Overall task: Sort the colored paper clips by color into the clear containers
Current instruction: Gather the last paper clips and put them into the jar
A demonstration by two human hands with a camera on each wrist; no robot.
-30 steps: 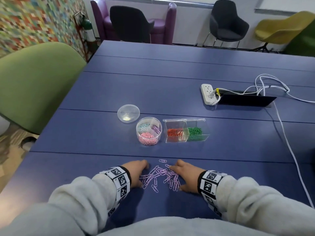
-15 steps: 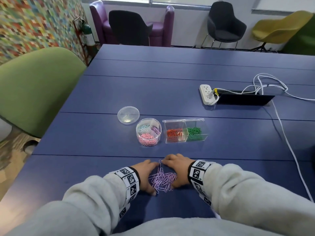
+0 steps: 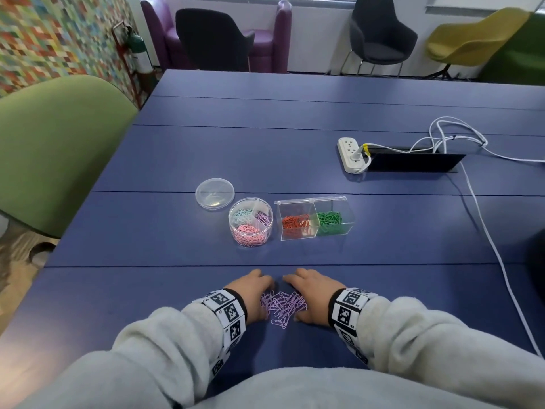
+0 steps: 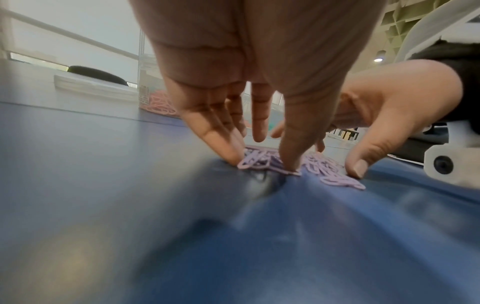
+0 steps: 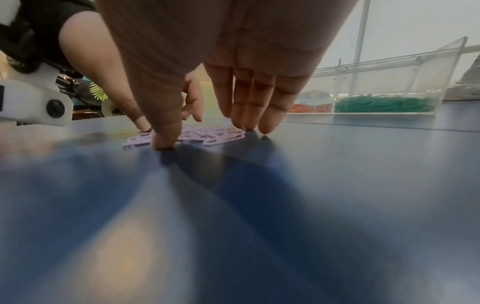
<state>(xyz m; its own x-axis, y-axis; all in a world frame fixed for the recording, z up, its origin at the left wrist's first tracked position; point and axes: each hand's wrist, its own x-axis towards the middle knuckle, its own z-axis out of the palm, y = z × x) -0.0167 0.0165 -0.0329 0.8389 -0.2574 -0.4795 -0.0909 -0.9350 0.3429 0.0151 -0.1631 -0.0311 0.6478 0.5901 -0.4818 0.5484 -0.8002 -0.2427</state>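
Observation:
A small heap of lilac paper clips (image 3: 282, 307) lies on the blue table near its front edge. My left hand (image 3: 256, 293) stands at the heap's left side and my right hand (image 3: 309, 293) at its right, both with straight fingers whose tips touch the table around the clips (image 4: 270, 164) (image 5: 207, 135). Beyond the heap stands a round clear container (image 3: 250, 221) with pink, light blue and lilac clips in separate sections. Right of it is a rectangular clear box (image 3: 315, 221) with orange clips on the left and green on the right.
The round lid (image 3: 214, 193) lies behind the round container. A white power strip (image 3: 351, 154) with white cables (image 3: 483, 231) and a black cable hatch sit at the right. A green chair (image 3: 53, 149) stands at the table's left edge.
Both hands have moved toward each other and swept the scattered lilac clips into a tighter heap between them.

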